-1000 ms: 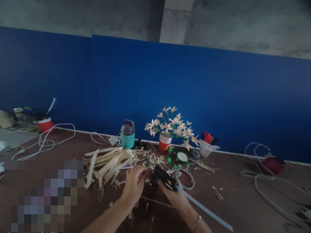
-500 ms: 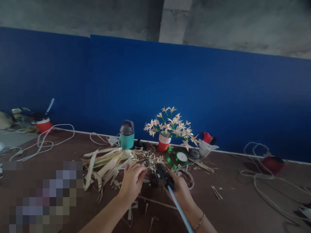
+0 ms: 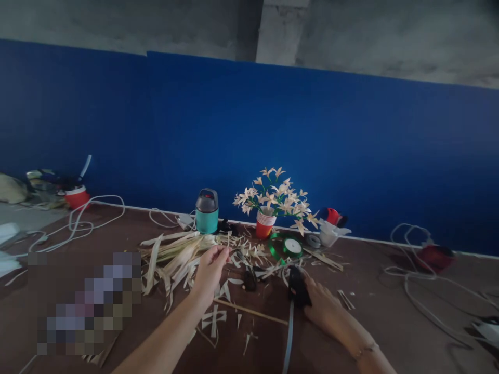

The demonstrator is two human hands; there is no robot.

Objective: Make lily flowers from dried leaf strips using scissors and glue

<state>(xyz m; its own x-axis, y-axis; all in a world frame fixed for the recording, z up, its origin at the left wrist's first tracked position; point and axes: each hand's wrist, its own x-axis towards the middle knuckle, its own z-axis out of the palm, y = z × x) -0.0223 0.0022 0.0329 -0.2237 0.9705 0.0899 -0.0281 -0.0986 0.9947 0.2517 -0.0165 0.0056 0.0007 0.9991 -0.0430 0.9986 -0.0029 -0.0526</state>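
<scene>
My left hand (image 3: 210, 270) is pinched, its fingertips closed on a small pale husk piece that is partly hidden. To its right, my right hand (image 3: 325, 306) is on a black hot glue gun (image 3: 298, 287), low over the tabletop. A long translucent glue stick (image 3: 289, 337) trails from the gun toward me. Dried husk strips (image 3: 183, 259) are heaped beside my left hand. Between the hands lie a small black object (image 3: 249, 279) and cut husk scraps. A thin stick (image 3: 253, 310) crosses the table in front of me.
Husk flowers (image 3: 280, 197) stand in a red and white paper cup (image 3: 265, 226). Near it are a green ribbon spool (image 3: 292, 247), a grey tape roll (image 3: 313, 240) and a teal jar (image 3: 207, 220). White cables (image 3: 78, 223) lie left and right. A blue partition (image 3: 249, 124) rises behind.
My right hand has moved right with the glue gun, away from my left hand, and turned it. My left hand stays pinched near the same place. The view has shifted slightly.
</scene>
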